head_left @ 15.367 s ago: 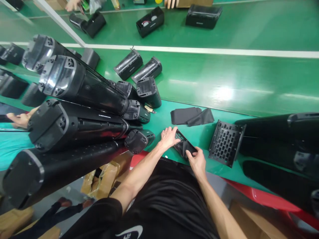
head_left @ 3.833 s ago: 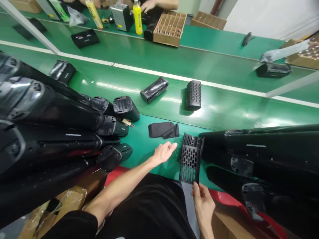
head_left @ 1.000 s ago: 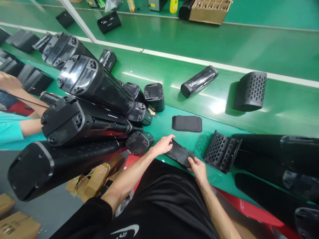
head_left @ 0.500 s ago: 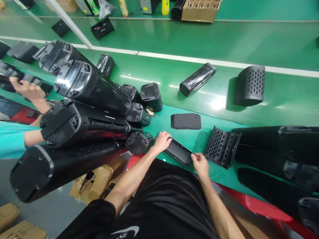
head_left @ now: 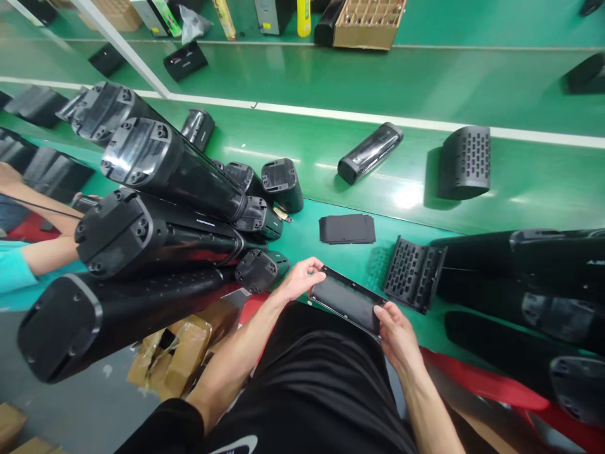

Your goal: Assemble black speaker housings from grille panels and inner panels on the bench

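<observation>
The left hand (head_left: 302, 279) and right hand (head_left: 397, 331) grip a flat black panel (head_left: 347, 301) at opposite ends, holding it tilted over the green counter (head_left: 302, 233), its dark face up inside a raised rim. Just beyond the right hand lies a perforated black grille (head_left: 413, 274), and a stack of black sheets (head_left: 347, 229) sits flat ahead. Long glossy black housings (head_left: 155, 236) are piled to the left, with more black housings (head_left: 520, 302) to the right. Farther on rest a black tube (head_left: 370, 153) and a perforated shell (head_left: 466, 162). At far left, a co-worker's arm (head_left: 47, 255) extends from a teal sleeve (head_left: 12, 271).
</observation>
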